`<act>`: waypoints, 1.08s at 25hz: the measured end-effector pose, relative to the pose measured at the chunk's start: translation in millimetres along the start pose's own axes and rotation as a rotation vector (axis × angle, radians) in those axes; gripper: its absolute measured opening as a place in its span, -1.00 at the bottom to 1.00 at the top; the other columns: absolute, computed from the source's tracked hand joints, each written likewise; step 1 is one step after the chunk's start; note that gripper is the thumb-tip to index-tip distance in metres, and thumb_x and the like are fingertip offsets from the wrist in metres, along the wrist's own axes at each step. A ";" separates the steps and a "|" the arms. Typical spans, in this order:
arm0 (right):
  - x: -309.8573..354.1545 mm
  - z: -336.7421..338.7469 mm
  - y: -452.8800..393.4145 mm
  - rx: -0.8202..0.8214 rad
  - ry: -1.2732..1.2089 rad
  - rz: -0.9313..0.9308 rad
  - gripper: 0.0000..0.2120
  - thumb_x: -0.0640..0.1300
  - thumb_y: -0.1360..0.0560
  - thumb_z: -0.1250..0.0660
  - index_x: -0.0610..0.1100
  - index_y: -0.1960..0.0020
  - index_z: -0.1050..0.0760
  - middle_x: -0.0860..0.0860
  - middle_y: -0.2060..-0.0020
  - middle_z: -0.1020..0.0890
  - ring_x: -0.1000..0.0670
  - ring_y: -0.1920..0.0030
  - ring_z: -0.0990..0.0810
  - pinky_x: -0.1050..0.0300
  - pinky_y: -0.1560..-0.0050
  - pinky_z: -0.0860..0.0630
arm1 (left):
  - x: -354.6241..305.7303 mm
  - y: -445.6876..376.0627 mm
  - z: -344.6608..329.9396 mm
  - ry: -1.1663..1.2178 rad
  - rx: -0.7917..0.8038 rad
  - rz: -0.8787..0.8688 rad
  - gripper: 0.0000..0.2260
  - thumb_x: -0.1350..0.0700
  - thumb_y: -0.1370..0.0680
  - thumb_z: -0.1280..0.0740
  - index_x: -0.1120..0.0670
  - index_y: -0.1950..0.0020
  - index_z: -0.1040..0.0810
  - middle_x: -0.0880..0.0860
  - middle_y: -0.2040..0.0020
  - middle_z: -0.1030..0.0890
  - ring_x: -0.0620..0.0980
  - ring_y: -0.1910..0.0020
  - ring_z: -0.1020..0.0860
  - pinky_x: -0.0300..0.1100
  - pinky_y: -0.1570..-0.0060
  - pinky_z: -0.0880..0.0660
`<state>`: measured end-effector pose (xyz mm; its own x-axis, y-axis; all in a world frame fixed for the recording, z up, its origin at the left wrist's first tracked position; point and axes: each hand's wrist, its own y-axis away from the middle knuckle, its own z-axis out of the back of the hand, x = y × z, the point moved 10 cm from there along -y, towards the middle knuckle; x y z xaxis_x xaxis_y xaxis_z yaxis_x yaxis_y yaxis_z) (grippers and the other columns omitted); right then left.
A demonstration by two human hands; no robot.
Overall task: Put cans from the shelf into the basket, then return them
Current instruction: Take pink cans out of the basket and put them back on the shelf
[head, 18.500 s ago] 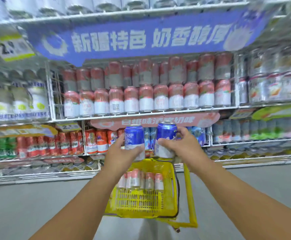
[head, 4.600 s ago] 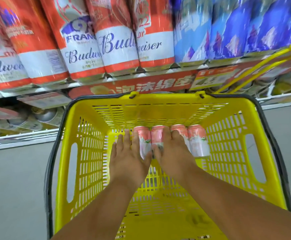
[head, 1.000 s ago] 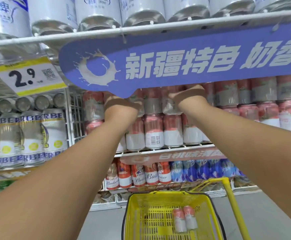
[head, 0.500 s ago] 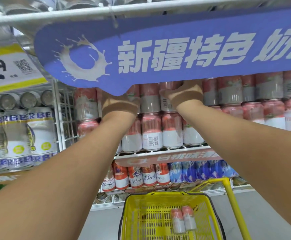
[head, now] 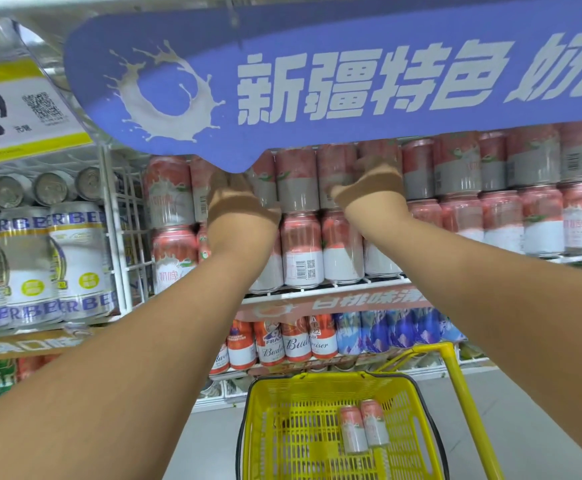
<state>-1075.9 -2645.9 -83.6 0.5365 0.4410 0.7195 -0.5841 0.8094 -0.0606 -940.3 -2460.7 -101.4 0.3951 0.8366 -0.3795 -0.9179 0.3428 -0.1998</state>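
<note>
Pink-and-white cans [head: 362,428], yellow basket [head: 268,403]

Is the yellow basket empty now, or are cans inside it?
Not empty: two pink cans lie side by side on the floor of the yellow basket.

The hanging blue sign [head: 317,81] overlaps the top of the stacked pink cans [head: 300,216], leaving only a low gap beneath it for reaching in, while the yellow basket [head: 258,427] stands open-topped, two cans [head: 362,427] inside.
</note>
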 end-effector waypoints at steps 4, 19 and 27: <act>-11.6 -17.2 50.6 -0.048 0.141 0.283 -0.66 0.00 -0.53 -0.28 -0.19 -0.19 -0.52 -0.17 -0.14 -0.50 -0.18 -0.18 -0.49 0.00 -0.14 -0.51 | -0.5 39.6 -5.6 0.081 -0.006 -0.091 -0.40 -0.10 -0.54 -0.38 0.14 -0.49 -0.36 0.25 -0.45 -0.35 0.28 -0.33 -0.42 0.03 -0.18 -0.48; -132.9 -57.1 150.3 0.022 0.517 0.650 -0.35 0.11 -0.61 -0.16 -0.16 -0.60 -0.12 -0.12 -0.60 -0.07 -0.14 -0.61 0.03 -0.20 -0.54 -0.05 | 16.9 176.8 -83.5 -0.256 -0.076 -0.459 -0.36 -0.25 -0.62 -0.12 0.01 -0.64 -0.17 0.19 -0.65 -0.01 0.22 -0.63 0.01 0.20 -0.55 -0.06; -263.0 -104.8 196.5 0.171 0.556 0.533 -0.33 0.11 -0.61 -0.15 -0.20 -0.60 -0.10 -0.11 -0.61 -0.05 -0.12 -0.61 0.05 -0.19 -0.55 -0.09 | 32.8 263.6 -199.8 -0.211 0.094 -0.374 -0.34 -0.26 -0.61 -0.14 0.00 -0.65 -0.14 0.13 -0.67 0.05 0.13 -0.64 0.09 0.19 -0.56 -0.05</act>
<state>-1268.0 -2562.2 -357.3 0.3573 0.9185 0.1694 -0.9095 0.3834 -0.1604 -1161.9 -2428.2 -347.0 0.6936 0.7131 -0.1023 -0.7164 0.6679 -0.2017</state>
